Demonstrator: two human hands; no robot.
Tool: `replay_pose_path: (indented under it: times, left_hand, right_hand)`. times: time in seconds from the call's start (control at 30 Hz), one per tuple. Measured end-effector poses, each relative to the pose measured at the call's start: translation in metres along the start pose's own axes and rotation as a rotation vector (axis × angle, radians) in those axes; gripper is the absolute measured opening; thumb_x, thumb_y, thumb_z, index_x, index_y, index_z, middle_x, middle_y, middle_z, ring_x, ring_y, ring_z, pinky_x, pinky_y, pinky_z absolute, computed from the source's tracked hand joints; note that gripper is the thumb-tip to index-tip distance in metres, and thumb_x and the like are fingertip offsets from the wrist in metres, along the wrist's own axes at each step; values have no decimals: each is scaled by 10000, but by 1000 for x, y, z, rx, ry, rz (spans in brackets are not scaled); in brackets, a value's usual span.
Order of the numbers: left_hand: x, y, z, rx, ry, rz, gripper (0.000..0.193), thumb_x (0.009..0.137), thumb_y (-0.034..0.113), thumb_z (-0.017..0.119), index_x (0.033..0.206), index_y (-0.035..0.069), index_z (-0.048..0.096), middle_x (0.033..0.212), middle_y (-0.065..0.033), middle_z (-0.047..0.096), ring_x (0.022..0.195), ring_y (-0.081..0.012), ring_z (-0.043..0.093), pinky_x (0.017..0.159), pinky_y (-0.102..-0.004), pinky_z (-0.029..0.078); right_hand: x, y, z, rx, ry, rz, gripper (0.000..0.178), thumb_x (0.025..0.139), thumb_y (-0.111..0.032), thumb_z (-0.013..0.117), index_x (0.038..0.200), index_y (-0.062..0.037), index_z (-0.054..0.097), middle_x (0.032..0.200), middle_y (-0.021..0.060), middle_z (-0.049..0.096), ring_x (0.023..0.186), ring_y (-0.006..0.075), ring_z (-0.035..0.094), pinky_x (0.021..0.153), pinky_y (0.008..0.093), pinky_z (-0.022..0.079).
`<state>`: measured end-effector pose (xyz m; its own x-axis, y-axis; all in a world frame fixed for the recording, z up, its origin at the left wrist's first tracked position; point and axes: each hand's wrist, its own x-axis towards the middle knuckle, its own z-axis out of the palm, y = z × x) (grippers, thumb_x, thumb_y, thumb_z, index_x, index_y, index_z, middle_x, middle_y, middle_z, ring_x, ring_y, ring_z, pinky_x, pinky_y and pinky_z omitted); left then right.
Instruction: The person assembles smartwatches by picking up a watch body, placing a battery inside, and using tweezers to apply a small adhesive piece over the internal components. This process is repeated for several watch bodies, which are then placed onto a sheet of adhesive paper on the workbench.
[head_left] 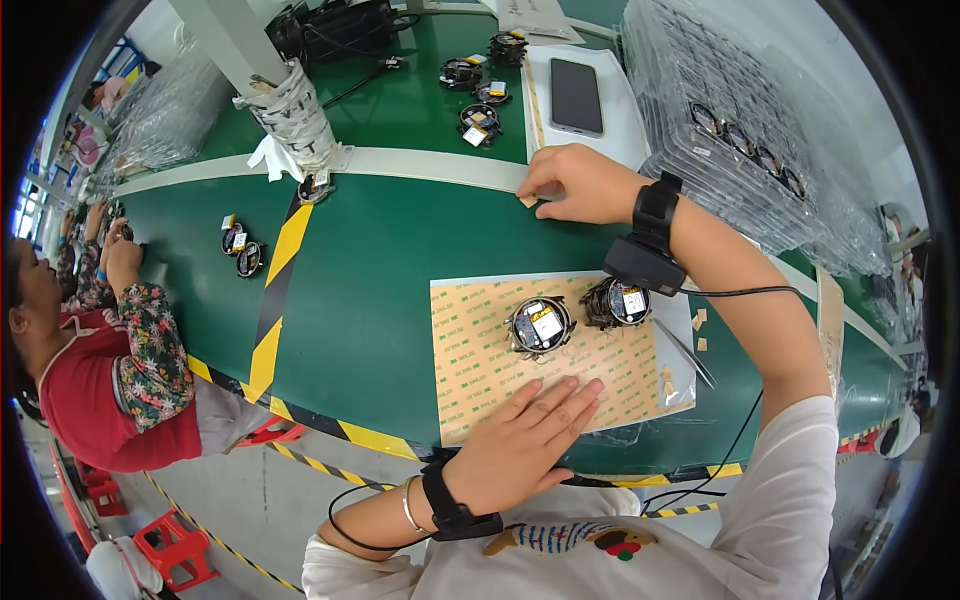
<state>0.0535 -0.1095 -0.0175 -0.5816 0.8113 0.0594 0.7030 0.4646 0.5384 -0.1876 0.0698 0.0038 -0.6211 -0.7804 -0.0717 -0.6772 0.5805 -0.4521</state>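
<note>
My left hand (530,425) lies flat with its fingers spread on a tan printed adhesive sheet (470,340). Beyond it, my right hand (585,185) reaches to the pale rail across the table. Its thumb and index finger pinch a small tan adhesive piece (528,201). On the sheet stands a round watch-like module (540,325) with a white and yellow label. Right of it is a stack of similar round modules (617,303), partly under the device on my right wrist. Metal tweezers (685,352) lie at the sheet's right side.
Small tan scraps (700,320) lie right of the sheet. A phone (576,97) rests on white paper at the back. Clear plastic trays (740,130) are piled at the right. More modules (478,122) sit beyond the rail. A co-worker (120,370) sits at the left.
</note>
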Motion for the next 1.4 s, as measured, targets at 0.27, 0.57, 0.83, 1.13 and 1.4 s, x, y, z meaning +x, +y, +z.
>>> replay_pose_path:
  times: [0.27, 0.57, 0.83, 1.13, 1.4]
  left_hand:
    - [-21, -9, -8, 94, -1, -130, 754, 734, 369, 662, 1357, 64, 366, 1428, -97, 333, 1326, -248, 304, 1083, -418, 225]
    - [-6, 3, -2, 133, -48, -146, 792, 744, 395, 659, 1392, 85, 326, 1447, -95, 307, 1346, -271, 270, 1093, -450, 198]
    - [30, 24, 16, 140, -31, -82, 855, 742, 415, 661, 1398, 24, 277, 1446, -141, 287, 1350, -285, 253, 1092, -449, 201]
    - [35, 42, 23, 177, 23, -174, 900, 732, 398, 682, 1400, -11, 237, 1453, -212, 222, 1349, -350, 229, 1089, -464, 185]
    - [22, 36, 21, 253, 42, -315, 895, 737, 412, 674, 1391, -26, 249, 1449, -208, 237, 1354, -353, 217, 1085, -466, 189]
  right_hand:
    - [-51, 9, -2, -207, -76, -128, 495, 697, 88, 476, 1161, -43, 589, 1245, 89, 539, 1139, 278, 475, 958, 376, 383]
    - [-142, -17, 5, -344, -105, -2, 574, 696, 60, 481, 1253, -71, 524, 1326, 67, 483, 1295, 285, 355, 1038, 474, 285]
    - [-188, -47, 28, -467, -14, 164, 506, 792, -8, 477, 1291, -96, 483, 1342, 54, 463, 1306, 257, 346, 1080, 465, 238]
    - [-182, -30, 48, -475, 211, 134, 446, 822, -38, 477, 1261, -112, 504, 1329, 39, 474, 1311, 229, 341, 1087, 471, 226]
    - [-199, -39, 34, -524, 101, 159, 423, 814, -55, 509, 1234, -110, 521, 1297, 49, 493, 1269, 234, 391, 1062, 456, 263]
